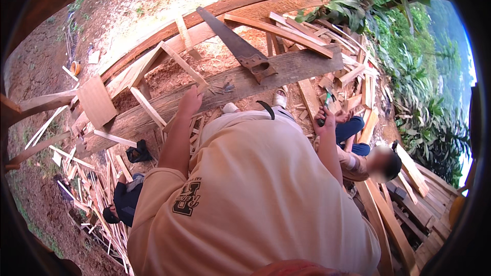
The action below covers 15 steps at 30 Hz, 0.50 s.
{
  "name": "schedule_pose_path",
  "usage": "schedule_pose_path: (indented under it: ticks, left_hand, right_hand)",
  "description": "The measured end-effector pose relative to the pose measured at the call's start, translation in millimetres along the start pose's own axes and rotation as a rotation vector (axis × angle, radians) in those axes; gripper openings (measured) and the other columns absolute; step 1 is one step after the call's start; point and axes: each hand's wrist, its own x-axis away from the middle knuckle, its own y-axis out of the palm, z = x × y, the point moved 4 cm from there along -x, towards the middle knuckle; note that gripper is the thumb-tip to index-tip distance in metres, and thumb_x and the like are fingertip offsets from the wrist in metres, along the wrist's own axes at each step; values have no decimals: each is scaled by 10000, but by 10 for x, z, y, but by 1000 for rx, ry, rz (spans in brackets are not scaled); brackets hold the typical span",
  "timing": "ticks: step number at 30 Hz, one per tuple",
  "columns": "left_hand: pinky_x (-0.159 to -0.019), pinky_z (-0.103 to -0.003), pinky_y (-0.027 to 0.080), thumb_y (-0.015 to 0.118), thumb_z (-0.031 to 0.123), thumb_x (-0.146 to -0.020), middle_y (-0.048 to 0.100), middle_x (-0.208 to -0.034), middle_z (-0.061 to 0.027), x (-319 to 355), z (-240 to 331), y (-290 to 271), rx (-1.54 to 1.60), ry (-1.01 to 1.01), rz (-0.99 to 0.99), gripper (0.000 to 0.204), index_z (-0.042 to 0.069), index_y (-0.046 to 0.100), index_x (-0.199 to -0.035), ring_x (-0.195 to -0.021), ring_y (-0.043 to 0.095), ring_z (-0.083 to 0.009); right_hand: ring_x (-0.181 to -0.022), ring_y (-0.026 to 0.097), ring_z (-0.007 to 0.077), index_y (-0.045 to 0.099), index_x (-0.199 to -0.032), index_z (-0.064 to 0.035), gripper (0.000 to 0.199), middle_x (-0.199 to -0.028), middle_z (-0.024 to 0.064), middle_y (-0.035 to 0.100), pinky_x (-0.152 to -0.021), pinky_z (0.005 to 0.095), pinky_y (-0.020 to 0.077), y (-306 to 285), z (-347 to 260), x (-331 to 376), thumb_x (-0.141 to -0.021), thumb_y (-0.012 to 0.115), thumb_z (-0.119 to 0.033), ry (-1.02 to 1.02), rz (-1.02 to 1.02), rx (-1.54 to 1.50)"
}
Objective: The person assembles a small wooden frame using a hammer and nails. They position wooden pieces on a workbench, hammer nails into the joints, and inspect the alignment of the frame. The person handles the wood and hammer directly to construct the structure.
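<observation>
My left hand (190,100) is closed at the near end of a narrow wooden strip (182,63), over a long weathered plank (169,101). The strip slants away toward the far beams. A small heap of nails (224,88) lies on the plank just right of my left hand. Out to the right, my right hand (326,122) grips a hammer (328,103) with a green and black handle, its head pointing away from me. A handsaw (232,43) with a wooden handle lies across the plank, its blade reaching over the far beam.
A person (365,161) sits close by my right arm; another person (125,197) is at the lower left. Scrap wood (94,199) and boards (353,79) litter both sides. A square board (96,101) and black bag (138,152) are on the left. Sawdust covers the ground.
</observation>
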Motion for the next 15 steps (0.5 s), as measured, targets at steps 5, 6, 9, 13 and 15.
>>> schedule_pose_path:
  ticks: [5, 6, 9, 13, 15]
  left_hand:
    - [-887, -563, 529, 684, 287, -959, 723, -1090, -217, -46, 80, -56, -54, -30, -30, 300, 63, 614, -1144, -1072, 680, -434]
    - [-890, -560, 532, 683, 280, -957, 724, -1094, -212, -36, 78, -77, -56, -37, -19, 291, 70, 620, -1147, -1075, 681, -427]
    - [-852, -569, 518, 699, 265, -940, 717, -1011, -211, 57, 67, -122, -58, -40, 12, 294, 58, 589, -1117, -1026, 678, -450]
    - [-856, -550, 526, 724, 295, -925, 727, -1028, -188, 98, 103, -221, -35, -16, 50, 319, 75, 612, -1127, -1039, 689, -419]
    - [-860, -539, 534, 740, 314, -913, 734, -1037, -174, 148, 158, -290, -44, -6, 78, 334, 87, 626, -1128, -1033, 698, -404]
  right_hand:
    - [-496, 418, 57, 573, -984, -23, 127, -691, -32, 472, -504, 219, 437, -603, -221, -245, -1049, 590, -130, -10, 38, -65]
    - [-490, 414, 64, 576, -973, -31, 128, -683, -23, 467, -502, 218, 437, -614, -174, -240, -1061, 564, -123, -2, 58, -85]
    - [-499, 422, 66, 600, -969, -95, 107, -667, -27, 449, -501, 214, 443, -34, -186, 137, -1059, 545, -74, -65, 14, -18]
    - [-531, 455, 66, 632, -977, -153, 141, -677, -31, 478, -512, 204, 460, -406, -416, -107, -1037, 568, -42, -112, 84, 28]
    - [-548, 471, 68, 636, -975, -164, 158, -683, -31, 489, -520, 200, 469, -429, -509, -161, -1032, 570, -32, -277, 214, 92]
